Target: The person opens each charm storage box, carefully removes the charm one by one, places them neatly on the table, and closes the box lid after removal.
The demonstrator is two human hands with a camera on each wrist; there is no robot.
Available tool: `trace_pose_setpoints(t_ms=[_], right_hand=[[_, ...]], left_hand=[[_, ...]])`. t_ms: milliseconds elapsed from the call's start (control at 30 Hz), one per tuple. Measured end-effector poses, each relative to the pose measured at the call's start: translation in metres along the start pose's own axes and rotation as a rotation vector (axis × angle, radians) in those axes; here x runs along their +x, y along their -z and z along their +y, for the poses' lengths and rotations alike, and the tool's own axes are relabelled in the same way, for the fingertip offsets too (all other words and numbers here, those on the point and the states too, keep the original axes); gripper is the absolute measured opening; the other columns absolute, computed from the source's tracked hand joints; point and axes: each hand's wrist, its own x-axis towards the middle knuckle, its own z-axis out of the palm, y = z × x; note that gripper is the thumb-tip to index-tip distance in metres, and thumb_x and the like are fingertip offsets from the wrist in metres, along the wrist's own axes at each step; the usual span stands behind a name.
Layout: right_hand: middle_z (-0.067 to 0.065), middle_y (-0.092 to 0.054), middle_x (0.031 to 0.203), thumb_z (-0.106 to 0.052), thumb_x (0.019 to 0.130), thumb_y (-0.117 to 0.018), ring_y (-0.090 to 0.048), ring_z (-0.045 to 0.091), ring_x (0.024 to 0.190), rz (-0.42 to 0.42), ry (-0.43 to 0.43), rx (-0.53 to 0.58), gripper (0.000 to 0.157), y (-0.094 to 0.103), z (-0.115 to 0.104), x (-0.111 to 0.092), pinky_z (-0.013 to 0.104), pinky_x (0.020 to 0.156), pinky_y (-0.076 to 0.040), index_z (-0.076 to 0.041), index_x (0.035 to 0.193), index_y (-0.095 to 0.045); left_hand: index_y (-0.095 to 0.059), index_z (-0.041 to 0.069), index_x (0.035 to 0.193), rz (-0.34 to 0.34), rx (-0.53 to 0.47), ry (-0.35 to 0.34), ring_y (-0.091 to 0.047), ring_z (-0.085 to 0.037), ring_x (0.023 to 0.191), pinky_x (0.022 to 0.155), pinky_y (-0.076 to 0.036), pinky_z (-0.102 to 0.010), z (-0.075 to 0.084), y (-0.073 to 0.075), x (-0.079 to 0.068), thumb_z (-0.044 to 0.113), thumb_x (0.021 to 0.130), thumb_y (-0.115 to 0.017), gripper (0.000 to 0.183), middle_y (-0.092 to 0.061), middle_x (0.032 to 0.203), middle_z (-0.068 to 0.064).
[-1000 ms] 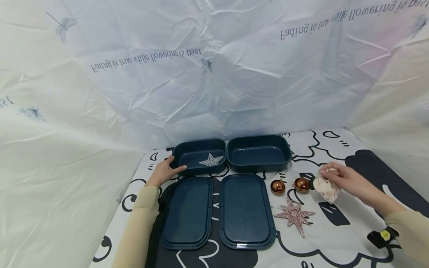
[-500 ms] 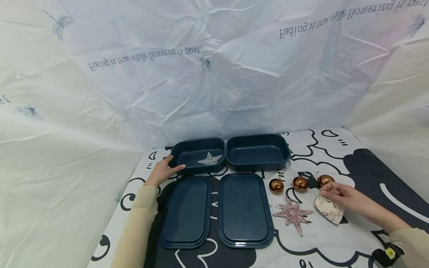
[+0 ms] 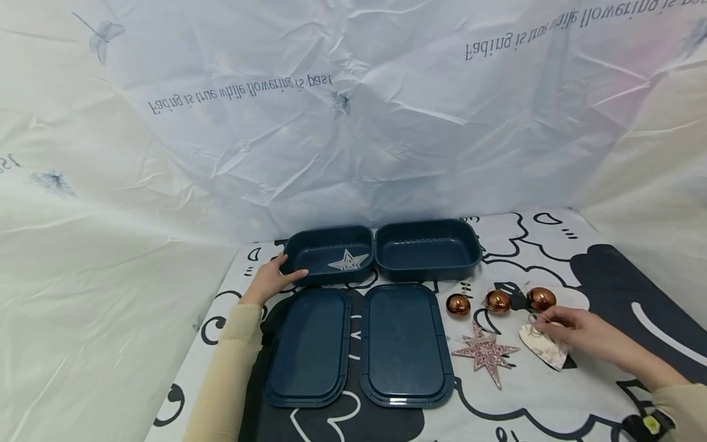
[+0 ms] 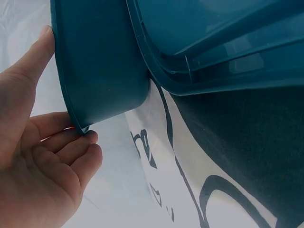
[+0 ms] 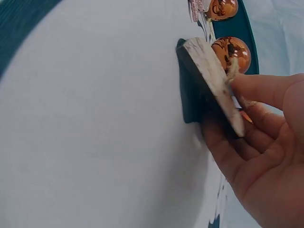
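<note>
With thumb and fingertips my left hand (image 3: 267, 282) grips the near-left corner of an open dark blue box (image 3: 326, 280); the left wrist view shows the fingers bent at its rim (image 4: 71, 111). A silver star ornament (image 3: 349, 261) lies in that box. At the right, my right hand (image 3: 588, 336) pinches the string loop of a pale patterned heart ornament (image 3: 548, 348). In the right wrist view the heart (image 5: 213, 78) is tilted, one edge low by the cloth; contact with it is unclear.
A second blue box (image 3: 436, 274) adjoins the first. Two blue lids (image 3: 308, 350) lie in front. Copper baubles (image 3: 458, 305) stand in a row right of the lids, beyond a pink glitter star (image 3: 486, 353). White sheeting (image 3: 353, 166) rises behind the table.
My right hand has brought the heart toward the near side and lowered it, and the third copper bauble has come into view behind it. My left hand stays on the box corner.
</note>
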Motion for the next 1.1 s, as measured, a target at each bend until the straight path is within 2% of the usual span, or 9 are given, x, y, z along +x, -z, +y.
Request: trace_pose_setpoints(t_ms=[167,300,400,500,667,833,1100], right_hand=[[0.009,-0.068,0.108,-0.031,0.103,-0.060,-0.053,0.015,0.079,0.003,-0.011,-0.056,0.034,0.006,0.001,0.000,0.029,0.060,-0.040,-0.003,0.120,-0.069],[0.016,-0.070,0.115,-0.021,0.102,-0.061,-0.062,0.022,0.093,0.002,0.013,-0.100,0.031,0.012,0.002,0.003,0.031,0.067,-0.048,0.000,0.123,-0.070],[0.023,-0.068,0.120,-0.014,0.100,-0.062,-0.064,0.039,0.107,0.006,0.055,-0.152,0.028,0.016,0.004,0.003,0.044,0.077,-0.056,0.000,0.122,-0.071],[0.028,-0.067,0.120,-0.008,0.098,-0.062,-0.060,0.049,0.112,0.000,0.075,-0.185,0.027,0.020,0.006,0.002,0.055,0.084,-0.056,0.003,0.121,-0.071],[0.028,-0.068,0.115,-0.008,0.097,-0.061,-0.061,0.050,0.109,-0.020,0.059,-0.221,0.029,0.026,0.007,0.002,0.058,0.083,-0.056,0.007,0.120,-0.070],[0.028,-0.069,0.112,-0.009,0.098,-0.061,-0.062,0.050,0.106,0.004,0.046,-0.264,0.028,0.029,0.006,0.001,0.058,0.079,-0.056,0.007,0.118,-0.071],[0.028,-0.070,0.107,-0.005,0.100,-0.058,-0.067,0.043,0.098,0.021,0.012,-0.221,0.026,0.043,-0.003,0.002,0.052,0.076,-0.059,0.014,0.115,-0.067]], left_hand=[[-0.022,0.000,0.160,0.002,-0.003,0.001,-0.027,-0.045,0.146,0.115,-0.031,-0.062,-0.001,-0.001,0.002,0.061,0.092,-0.065,0.101,-0.019,0.165,-0.022],[-0.022,0.000,0.160,0.002,-0.009,0.001,-0.024,-0.045,0.148,0.115,-0.030,-0.062,0.000,-0.002,0.002,0.060,0.093,-0.065,0.100,-0.020,0.164,-0.022],[-0.022,-0.001,0.160,0.004,-0.009,-0.001,-0.024,-0.045,0.147,0.115,-0.030,-0.062,-0.001,-0.001,0.001,0.059,0.093,-0.065,0.099,-0.020,0.164,-0.023],[-0.022,-0.001,0.159,0.005,-0.010,-0.007,-0.025,-0.045,0.147,0.115,-0.031,-0.062,0.000,-0.001,0.000,0.057,0.094,-0.065,0.098,-0.020,0.164,-0.023],[-0.022,-0.001,0.159,0.002,-0.011,-0.010,-0.026,-0.045,0.147,0.115,-0.031,-0.062,0.001,0.000,-0.001,0.057,0.094,-0.065,0.098,-0.021,0.164,-0.023],[-0.022,0.000,0.160,0.000,-0.011,-0.003,-0.026,-0.044,0.147,0.115,-0.031,-0.061,0.000,0.000,0.000,0.060,0.093,-0.065,0.100,-0.022,0.164,-0.022],[-0.022,0.000,0.160,0.004,-0.002,0.002,-0.028,-0.043,0.147,0.115,-0.032,-0.061,-0.002,-0.001,0.001,0.059,0.093,-0.065,0.099,-0.022,0.164,-0.022]])
